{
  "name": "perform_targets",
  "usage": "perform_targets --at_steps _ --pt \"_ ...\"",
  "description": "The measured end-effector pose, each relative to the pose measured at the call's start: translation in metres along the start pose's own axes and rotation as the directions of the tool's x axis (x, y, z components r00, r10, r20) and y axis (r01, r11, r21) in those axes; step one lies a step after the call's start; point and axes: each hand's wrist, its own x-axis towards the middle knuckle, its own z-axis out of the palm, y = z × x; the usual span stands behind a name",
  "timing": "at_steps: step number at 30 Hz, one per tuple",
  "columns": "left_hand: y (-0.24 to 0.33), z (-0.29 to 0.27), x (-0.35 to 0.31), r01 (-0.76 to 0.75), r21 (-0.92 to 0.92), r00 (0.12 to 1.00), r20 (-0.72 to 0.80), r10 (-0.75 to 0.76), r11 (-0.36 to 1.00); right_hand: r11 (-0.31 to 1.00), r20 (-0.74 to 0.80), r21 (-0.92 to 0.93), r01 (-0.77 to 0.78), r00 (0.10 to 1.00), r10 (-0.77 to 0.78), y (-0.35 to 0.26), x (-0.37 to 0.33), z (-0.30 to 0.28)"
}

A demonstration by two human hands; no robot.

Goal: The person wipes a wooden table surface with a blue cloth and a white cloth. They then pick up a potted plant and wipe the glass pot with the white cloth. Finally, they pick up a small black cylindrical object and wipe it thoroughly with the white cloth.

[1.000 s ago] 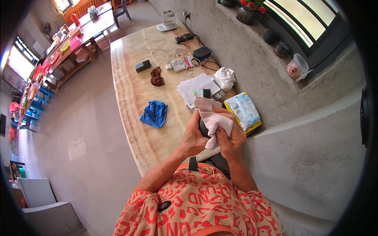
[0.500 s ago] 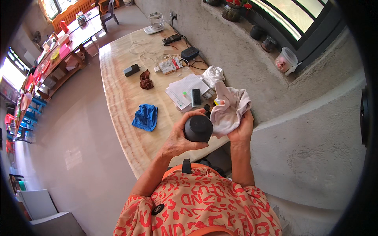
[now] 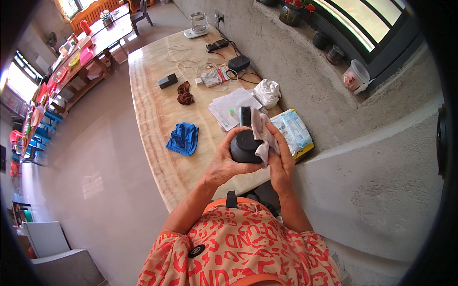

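Note:
My left hand (image 3: 220,163) is wrapped round a matte black cylindrical container (image 3: 244,148), whose flat round end faces up; whether it is a cup or a bottle I cannot tell. In my right hand (image 3: 283,164) a pale pink cloth (image 3: 260,127) is pressed against the right side of that container. Just beyond them, a black-bristled brush (image 3: 245,115) lies at the edge of some printed papers (image 3: 228,108). A blue and yellow packet of wipes (image 3: 295,131) lies by the wall, right of my right hand.
On the marble-look table (image 3: 152,114) are a blue cloth (image 3: 183,139), a brown scrunched cloth (image 3: 185,93), a small dark box (image 3: 167,81), a white cloth (image 3: 267,93), cables and a black case (image 3: 239,63). A glass kettle (image 3: 198,23) stands at the far end. A concrete wall borders the right.
My right hand has brought the pink cloth leftward onto the black container, folding it smaller. The packet of wipes, mostly covered by the cloth before, is now exposed. The view has shifted slightly.

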Motion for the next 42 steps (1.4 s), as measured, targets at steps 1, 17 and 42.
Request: perform_targets --at_steps 1,17,42 --pt "0.000 -0.001 0.000 -0.012 0.012 1.000 -0.014 0.012 1.000 0.999 0.001 -0.043 0.028 1.000 -0.028 -0.001 -0.002 0.002" --pt "-0.012 0.000 0.000 -0.105 0.104 0.990 -0.083 0.114 0.989 0.881 -0.148 0.457 -0.123 0.966 0.212 0.019 0.023 0.020" --pt "-0.023 -0.009 -0.003 0.151 -0.424 0.989 0.066 -0.135 0.893 0.989 -0.209 -0.046 0.143 0.966 -0.150 0.026 -0.011 0.015"
